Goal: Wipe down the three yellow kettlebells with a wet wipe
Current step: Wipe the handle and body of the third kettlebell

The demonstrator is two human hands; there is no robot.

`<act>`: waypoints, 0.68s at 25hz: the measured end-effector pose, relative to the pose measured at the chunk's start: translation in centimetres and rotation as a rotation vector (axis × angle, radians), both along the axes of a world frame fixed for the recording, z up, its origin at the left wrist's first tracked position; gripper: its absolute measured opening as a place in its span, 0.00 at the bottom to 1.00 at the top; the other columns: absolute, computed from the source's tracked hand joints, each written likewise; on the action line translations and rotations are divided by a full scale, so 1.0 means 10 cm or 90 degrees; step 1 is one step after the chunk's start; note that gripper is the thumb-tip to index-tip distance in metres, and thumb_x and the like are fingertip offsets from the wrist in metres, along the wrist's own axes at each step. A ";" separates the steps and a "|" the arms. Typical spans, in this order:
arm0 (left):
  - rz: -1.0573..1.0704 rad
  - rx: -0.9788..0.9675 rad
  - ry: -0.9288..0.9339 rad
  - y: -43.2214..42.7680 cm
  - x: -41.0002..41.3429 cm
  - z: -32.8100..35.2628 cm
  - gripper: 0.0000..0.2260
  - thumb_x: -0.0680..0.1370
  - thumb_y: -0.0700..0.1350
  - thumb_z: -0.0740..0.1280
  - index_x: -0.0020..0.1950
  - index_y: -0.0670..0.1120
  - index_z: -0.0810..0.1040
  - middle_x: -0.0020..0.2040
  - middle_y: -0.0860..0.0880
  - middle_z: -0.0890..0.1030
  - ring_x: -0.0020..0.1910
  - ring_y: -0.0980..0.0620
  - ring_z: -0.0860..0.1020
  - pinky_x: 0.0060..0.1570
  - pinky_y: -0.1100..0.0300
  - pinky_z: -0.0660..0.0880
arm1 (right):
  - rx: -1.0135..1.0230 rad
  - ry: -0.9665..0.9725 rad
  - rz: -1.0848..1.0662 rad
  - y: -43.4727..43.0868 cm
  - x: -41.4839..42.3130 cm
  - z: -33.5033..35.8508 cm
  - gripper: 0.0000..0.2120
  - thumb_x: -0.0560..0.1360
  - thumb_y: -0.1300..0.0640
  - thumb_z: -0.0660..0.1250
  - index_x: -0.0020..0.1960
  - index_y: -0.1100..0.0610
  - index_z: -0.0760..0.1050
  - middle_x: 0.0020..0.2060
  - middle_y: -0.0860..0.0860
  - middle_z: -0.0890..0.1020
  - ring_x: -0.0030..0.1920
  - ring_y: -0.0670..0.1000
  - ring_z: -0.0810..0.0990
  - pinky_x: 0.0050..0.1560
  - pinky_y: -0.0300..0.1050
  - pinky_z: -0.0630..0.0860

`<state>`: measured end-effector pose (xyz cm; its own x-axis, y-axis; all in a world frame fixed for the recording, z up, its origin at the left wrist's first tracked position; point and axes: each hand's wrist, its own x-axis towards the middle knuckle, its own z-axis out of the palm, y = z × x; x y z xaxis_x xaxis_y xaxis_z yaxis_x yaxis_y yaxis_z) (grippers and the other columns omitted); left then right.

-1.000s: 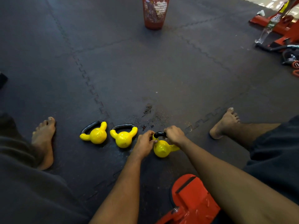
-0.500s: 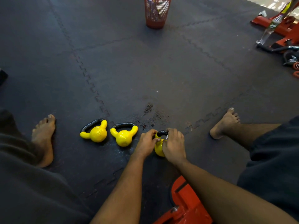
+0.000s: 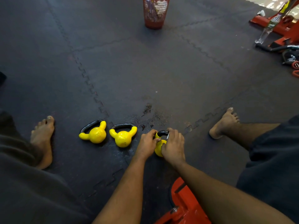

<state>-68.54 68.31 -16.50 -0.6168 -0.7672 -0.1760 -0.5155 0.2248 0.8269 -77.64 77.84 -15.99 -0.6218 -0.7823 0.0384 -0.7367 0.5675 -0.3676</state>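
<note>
1. Fingers of both hands curl round the right kettlebell: left hand at its handle, right hand over its body.
2. Middle kettlebell and left kettlebell lie beside it, apart, on the floor mat.
3. The floor mat stretches ahead to the red basket, well apart.

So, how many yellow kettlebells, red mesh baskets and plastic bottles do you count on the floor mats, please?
Yellow kettlebells: 3
Red mesh basket: 1
Plastic bottle: 1
Total: 5
</note>
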 end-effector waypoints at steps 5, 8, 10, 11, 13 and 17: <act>0.031 -0.013 0.002 -0.03 0.01 -0.04 0.08 0.74 0.42 0.70 0.52 0.45 0.78 0.40 0.44 0.81 0.40 0.47 0.78 0.42 0.54 0.74 | -0.056 -0.085 0.039 0.02 -0.01 0.01 0.29 0.78 0.60 0.56 0.78 0.59 0.53 0.74 0.53 0.63 0.76 0.52 0.58 0.78 0.51 0.49; 0.034 -0.005 -0.002 -0.04 0.02 -0.03 0.08 0.74 0.42 0.70 0.53 0.46 0.78 0.41 0.44 0.81 0.41 0.47 0.78 0.43 0.53 0.75 | -0.115 -0.157 0.027 0.03 -0.17 0.06 0.22 0.80 0.58 0.60 0.74 0.56 0.66 0.70 0.53 0.72 0.70 0.52 0.69 0.72 0.47 0.64; 0.026 -0.001 -0.002 -0.04 0.01 -0.05 0.08 0.74 0.42 0.70 0.54 0.47 0.78 0.43 0.43 0.82 0.43 0.46 0.79 0.44 0.53 0.75 | -0.080 -0.146 0.004 0.03 -0.31 0.12 0.19 0.75 0.54 0.67 0.66 0.51 0.76 0.58 0.52 0.82 0.58 0.53 0.79 0.56 0.45 0.75; 0.019 0.001 -0.002 -0.05 0.01 -0.05 0.09 0.75 0.42 0.70 0.54 0.47 0.78 0.44 0.43 0.82 0.44 0.45 0.79 0.45 0.54 0.75 | -0.041 -0.138 -0.004 0.00 -0.38 0.16 0.17 0.72 0.52 0.70 0.60 0.49 0.79 0.51 0.52 0.85 0.52 0.54 0.82 0.48 0.45 0.76; 0.005 0.004 -0.005 -0.05 -0.01 -0.03 0.10 0.75 0.42 0.69 0.56 0.48 0.78 0.46 0.42 0.82 0.46 0.45 0.78 0.45 0.57 0.73 | 0.042 -0.146 0.019 -0.08 -0.53 0.27 0.13 0.67 0.49 0.73 0.51 0.49 0.83 0.39 0.51 0.85 0.43 0.53 0.82 0.39 0.43 0.73; -0.005 -0.010 0.003 -0.01 0.03 -0.01 0.14 0.76 0.39 0.67 0.62 0.47 0.77 0.49 0.39 0.81 0.48 0.44 0.79 0.45 0.59 0.71 | 0.159 -0.423 0.089 -0.18 -0.73 0.51 0.10 0.68 0.53 0.77 0.47 0.56 0.85 0.38 0.52 0.85 0.39 0.48 0.81 0.37 0.41 0.75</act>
<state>-68.28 68.23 -16.60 -0.6234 -0.7653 -0.1607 -0.5097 0.2418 0.8257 -84.99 76.04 -10.94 -0.3457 -0.7924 -0.5026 -0.4748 0.6097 -0.6347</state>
